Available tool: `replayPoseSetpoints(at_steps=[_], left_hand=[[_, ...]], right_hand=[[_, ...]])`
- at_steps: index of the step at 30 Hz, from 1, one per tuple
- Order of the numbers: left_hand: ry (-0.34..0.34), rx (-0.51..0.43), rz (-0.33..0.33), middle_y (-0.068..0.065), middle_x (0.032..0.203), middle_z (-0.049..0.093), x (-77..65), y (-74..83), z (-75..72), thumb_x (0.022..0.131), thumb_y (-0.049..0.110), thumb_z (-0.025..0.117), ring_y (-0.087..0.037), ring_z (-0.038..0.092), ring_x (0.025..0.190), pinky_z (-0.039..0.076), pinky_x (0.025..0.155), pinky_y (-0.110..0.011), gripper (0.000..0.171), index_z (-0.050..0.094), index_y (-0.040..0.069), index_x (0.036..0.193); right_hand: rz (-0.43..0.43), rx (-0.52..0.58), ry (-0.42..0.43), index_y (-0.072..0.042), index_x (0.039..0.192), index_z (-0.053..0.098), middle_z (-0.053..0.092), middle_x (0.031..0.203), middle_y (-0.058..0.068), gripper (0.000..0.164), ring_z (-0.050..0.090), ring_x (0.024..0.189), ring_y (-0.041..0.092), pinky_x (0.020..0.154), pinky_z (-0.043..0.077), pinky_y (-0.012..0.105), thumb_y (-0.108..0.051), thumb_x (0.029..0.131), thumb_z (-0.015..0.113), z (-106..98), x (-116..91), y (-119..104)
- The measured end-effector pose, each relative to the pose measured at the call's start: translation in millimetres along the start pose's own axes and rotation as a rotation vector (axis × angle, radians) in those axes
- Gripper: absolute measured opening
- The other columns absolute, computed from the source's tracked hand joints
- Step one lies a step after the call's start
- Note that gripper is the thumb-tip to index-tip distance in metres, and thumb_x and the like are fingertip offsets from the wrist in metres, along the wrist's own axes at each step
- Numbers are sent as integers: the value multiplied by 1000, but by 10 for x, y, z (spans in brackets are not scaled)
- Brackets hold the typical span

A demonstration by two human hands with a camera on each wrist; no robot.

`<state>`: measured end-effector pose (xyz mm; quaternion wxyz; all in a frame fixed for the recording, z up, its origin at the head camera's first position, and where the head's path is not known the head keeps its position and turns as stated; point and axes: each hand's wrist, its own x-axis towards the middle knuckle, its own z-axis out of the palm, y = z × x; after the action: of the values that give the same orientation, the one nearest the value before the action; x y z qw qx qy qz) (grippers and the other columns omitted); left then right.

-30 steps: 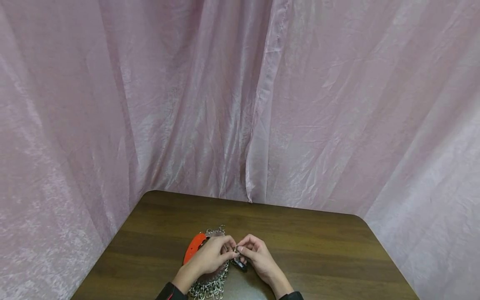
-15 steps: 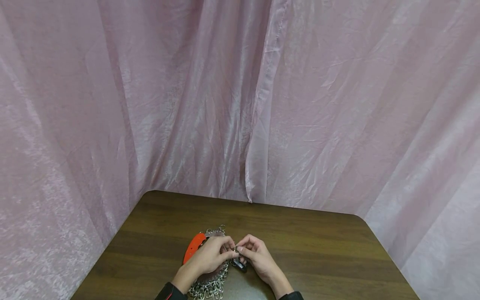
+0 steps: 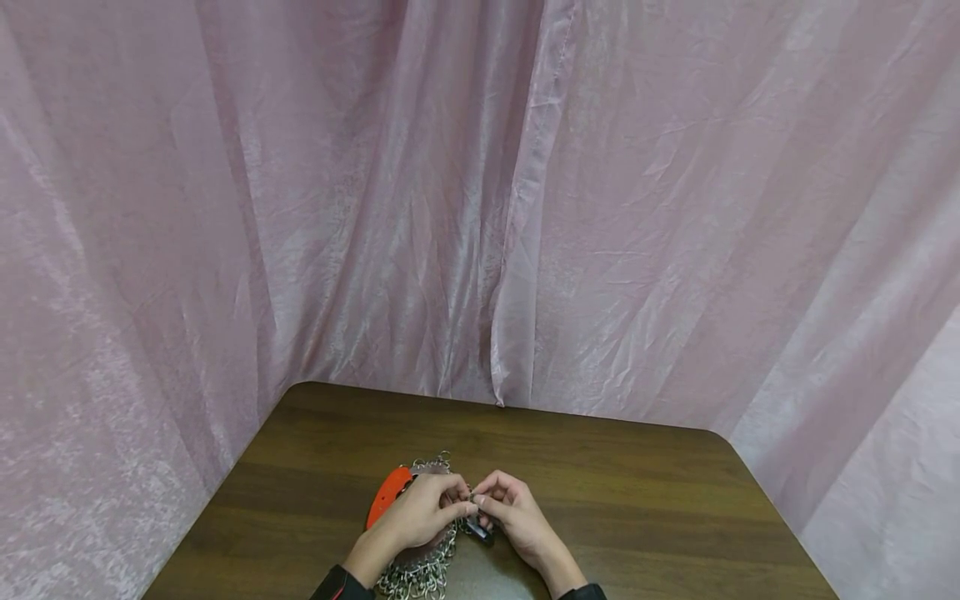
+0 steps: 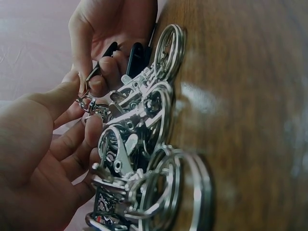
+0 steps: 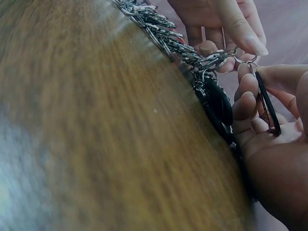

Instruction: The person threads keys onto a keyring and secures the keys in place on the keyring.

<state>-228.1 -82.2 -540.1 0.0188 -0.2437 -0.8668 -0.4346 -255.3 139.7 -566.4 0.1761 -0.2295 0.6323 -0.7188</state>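
My left hand (image 3: 423,510) pinches a small metal key ring (image 5: 244,58) between thumb and finger, at the end of a row of silver clasps. Facing it, my right hand (image 3: 521,521) pinches the narrow end of a slim black-and-silver two-armed piece (image 5: 267,102), right at that ring; its kind cannot be told. The silver clasps with split rings (image 4: 166,103) lie under and beside my left hand. Another dark shiny piece (image 3: 480,530) lies below the fingertips. Part of the ring is hidden by my fingers.
An orange curved piece with small holes (image 3: 387,495) lies left of my left hand. More clasps and rings (image 3: 416,577) fan out in front of the left wrist. The brown wooden table (image 3: 637,500) ends at a pink curtain (image 3: 420,208) behind.
Both hands stay in place, fingertips together at the ring. Only slight finger shifts show, and the dark piece below them has turned a little.
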Motion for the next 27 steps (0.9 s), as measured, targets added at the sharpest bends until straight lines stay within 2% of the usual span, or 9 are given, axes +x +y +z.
replayPoseSetpoints(at_steps=[10, 19, 27], left_hand=[[5, 1, -7, 15, 82, 66, 0, -17, 22, 102, 43, 72, 0, 59, 66, 50, 62, -24, 20, 71, 24, 96], [11, -14, -8, 14, 82, 66, 5, -15, 19, 103, 43, 69, -2, 61, 67, 51, 62, -24, 21, 72, 24, 96], [37, 5, 3, 15, 84, 67, 2, -15, 27, 103, 43, 70, 0, 61, 71, 51, 65, -24, 22, 75, 23, 95]], right_hand=[[-8, -12, -14, 14, 113, 57, 69, 95, 3, 17, 61, 76, 9, 67, 53, 23, 2, 102, 63, -9, -4, -3], [-20, -9, -20, 8, 110, 61, 69, 95, 1, 11, 62, 76, 9, 66, 53, 23, 2, 101, 64, -11, 15, 16], [-12, -7, -13, 8, 110, 60, 70, 94, 1, 14, 62, 76, 9, 67, 53, 23, -2, 102, 66, -18, 8, 32]])
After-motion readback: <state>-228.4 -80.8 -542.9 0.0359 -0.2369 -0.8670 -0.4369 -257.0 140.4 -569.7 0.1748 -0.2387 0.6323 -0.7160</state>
